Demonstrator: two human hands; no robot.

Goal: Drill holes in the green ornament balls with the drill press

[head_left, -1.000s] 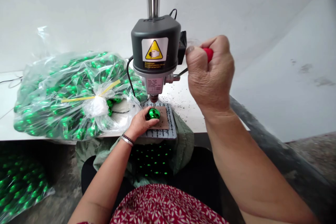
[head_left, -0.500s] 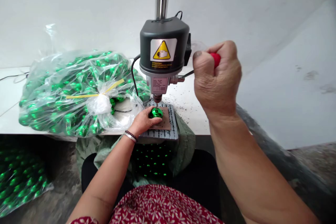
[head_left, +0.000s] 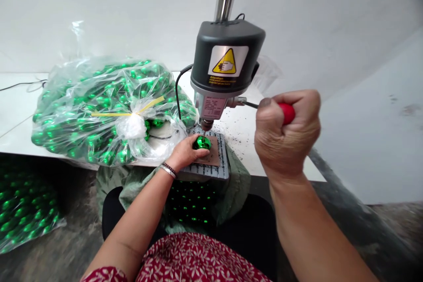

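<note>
A shiny green ball rests on a brown pad on the base plate of a drill press. My left hand grips the ball from the left, thumb in front and fingers behind. The drill's bit comes down to the top of the ball; whether it has entered cannot be made out. On the right, my right hand is wrapped round the red knob of the press's lever.
A clear plastic bag of green balls, tied with a yellow strip, lies left on the white table. Dark shavings are scattered beside the base. Another bag of green balls sits lower left. Green cloth hangs below the base, around more green balls.
My right hand has moved down with the red knob. The view has shifted and tilted slightly. My left hand still holds the ball under the bit.
</note>
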